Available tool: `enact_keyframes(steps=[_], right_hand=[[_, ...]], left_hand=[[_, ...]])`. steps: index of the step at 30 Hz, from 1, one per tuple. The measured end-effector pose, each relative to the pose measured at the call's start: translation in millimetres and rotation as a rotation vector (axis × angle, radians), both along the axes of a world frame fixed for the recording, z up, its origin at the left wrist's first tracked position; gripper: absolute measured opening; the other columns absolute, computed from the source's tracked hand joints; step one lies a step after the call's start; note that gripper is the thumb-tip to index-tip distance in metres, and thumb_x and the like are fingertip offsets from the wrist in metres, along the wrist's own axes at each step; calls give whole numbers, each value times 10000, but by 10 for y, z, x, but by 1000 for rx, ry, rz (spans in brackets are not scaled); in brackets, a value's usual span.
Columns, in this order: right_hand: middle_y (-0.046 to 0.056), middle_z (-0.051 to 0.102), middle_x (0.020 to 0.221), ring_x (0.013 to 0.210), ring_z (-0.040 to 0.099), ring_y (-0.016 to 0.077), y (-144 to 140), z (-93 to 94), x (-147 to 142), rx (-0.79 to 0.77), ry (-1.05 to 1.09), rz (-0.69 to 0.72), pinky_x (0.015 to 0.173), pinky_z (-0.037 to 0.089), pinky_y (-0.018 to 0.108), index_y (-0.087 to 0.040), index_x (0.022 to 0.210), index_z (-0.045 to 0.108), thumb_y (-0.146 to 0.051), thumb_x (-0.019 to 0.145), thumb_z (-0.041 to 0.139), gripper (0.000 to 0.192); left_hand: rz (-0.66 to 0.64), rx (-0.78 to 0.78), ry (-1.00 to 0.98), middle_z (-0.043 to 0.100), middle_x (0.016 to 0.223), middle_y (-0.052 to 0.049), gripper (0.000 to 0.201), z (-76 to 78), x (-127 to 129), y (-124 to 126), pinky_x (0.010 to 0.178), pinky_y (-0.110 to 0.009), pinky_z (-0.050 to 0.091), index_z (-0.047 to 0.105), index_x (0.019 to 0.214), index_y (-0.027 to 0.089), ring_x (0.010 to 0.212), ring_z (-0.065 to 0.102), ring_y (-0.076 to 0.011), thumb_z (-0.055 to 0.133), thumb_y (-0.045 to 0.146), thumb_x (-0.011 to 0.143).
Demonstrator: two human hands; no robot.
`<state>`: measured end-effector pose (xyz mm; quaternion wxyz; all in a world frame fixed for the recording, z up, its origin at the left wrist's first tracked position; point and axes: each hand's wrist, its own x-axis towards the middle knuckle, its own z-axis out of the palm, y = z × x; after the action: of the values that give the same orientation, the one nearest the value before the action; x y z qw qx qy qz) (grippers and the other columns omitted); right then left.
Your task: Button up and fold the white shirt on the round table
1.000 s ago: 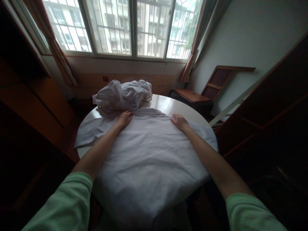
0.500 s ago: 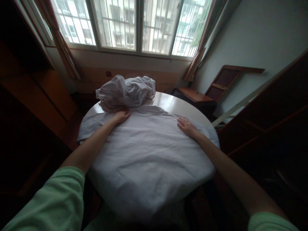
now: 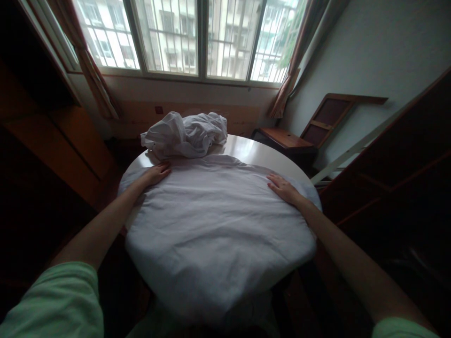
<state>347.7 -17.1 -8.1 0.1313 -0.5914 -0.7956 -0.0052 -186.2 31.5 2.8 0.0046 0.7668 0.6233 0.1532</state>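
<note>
A white cloth garment (image 3: 218,220), its exact kind unclear, is spread over the round white table (image 3: 246,149) and hangs over the near edge. My left hand (image 3: 158,173) lies flat on its far left part, fingers stretched out to the right. On the far right part rests my right hand (image 3: 283,188), palm down with the fingers extended. Soft creases run across the cloth between the two hands. Just beyond my left hand sits a crumpled heap of white cloth (image 3: 186,135) on the table's far side.
Behind the table, a barred window (image 3: 202,42) hangs between tied curtains (image 3: 93,80). A wooden stool (image 3: 285,138) stands at the back right, near a leaning wooden frame (image 3: 327,117). A wooden cabinet (image 3: 73,145) is at the left.
My left hand has slid left across the cloth, and my right hand has shifted a little to the right. The cloth's left part has drawn in under my left arm.
</note>
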Motion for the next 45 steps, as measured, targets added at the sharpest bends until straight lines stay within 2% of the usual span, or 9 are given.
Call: enact_keyframes(steps=[4, 7, 11, 17, 21, 26, 34, 40, 45], right_hand=[[143, 508, 1340, 1261, 447, 249, -36, 5, -11, 107, -13, -2, 1064, 357, 407, -117, 1220, 567, -308, 892, 399, 415], [118, 605, 1209, 1129, 557, 246, -75, 55, -70, 208, -15, 115, 965, 456, 405, -167, 1078, 646, -279, 891, 405, 324], [93, 650, 1118, 995, 625, 224, -197, 137, -151, 181, -19, 225, 872, 512, 371, -199, 1074, 645, -310, 918, 359, 344], [183, 472, 1364, 1269, 427, 323, -487, 32, -279, 111, -82, 151, 1033, 370, 485, -119, 1290, 502, -542, 877, 385, 603], [167, 415, 1415, 1322, 359, 295, -628, -45, -292, 54, -51, 123, 1079, 315, 464, -131, 1337, 461, -539, 901, 308, 617], [146, 413, 1420, 1322, 364, 272, -632, -9, -213, 7, 8, 138, 1093, 302, 438, -144, 1329, 483, -542, 894, 322, 611], [114, 433, 1411, 1317, 372, 271, -546, 79, -172, -44, 82, 158, 1095, 302, 455, -175, 1312, 511, -521, 883, 354, 573], [116, 434, 1410, 1323, 364, 265, -435, 104, -138, -53, 76, 158, 1101, 290, 449, -165, 1302, 516, -524, 879, 342, 582], [114, 461, 1390, 1323, 364, 259, -369, 91, -130, -47, 71, 148, 1098, 294, 447, -167, 1301, 514, -503, 880, 336, 568]], left_hand=[[-39, 110, -7, 595, 1247, -81, 449, 56, -45, -178, 978, -306, 409, 582, 1185, 171, 1117, 560, -213, 335, 369, 867], [-159, 146, -1, 643, 1146, -82, 430, 72, 14, -288, 939, -326, 438, 646, 1065, 188, 1049, 591, -218, 308, 374, 876], [-186, 103, 32, 628, 1157, -105, 496, 43, 62, -405, 920, -355, 447, 652, 1071, 176, 1042, 591, -247, 334, 490, 857], [-164, -159, 156, 330, 1469, -139, 772, 62, 54, -612, 1075, -382, 274, 373, 1388, 108, 1343, 314, -276, 326, 623, 816], [-130, -229, 184, 277, 1495, -128, 690, 116, 94, -672, 1083, -407, 242, 347, 1408, 138, 1372, 254, -273, 278, 554, 861], [-137, -220, 142, 353, 1463, -106, 598, 147, 99, -641, 1079, -372, 263, 387, 1381, 150, 1339, 322, -240, 323, 442, 862], [-155, -163, 31, 411, 1430, -48, 593, 114, 7, -536, 1077, -342, 270, 445, 1341, 211, 1304, 371, -219, 347, 512, 839], [-186, -200, -79, 442, 1402, -89, 640, 109, 57, -395, 1061, -355, 299, 461, 1323, 170, 1262, 422, -251, 395, 523, 794], [-214, -276, -90, 511, 1333, -128, 582, 225, 148, -182, 991, -380, 373, 509, 1267, 149, 1170, 502, -279, 449, 435, 763]])
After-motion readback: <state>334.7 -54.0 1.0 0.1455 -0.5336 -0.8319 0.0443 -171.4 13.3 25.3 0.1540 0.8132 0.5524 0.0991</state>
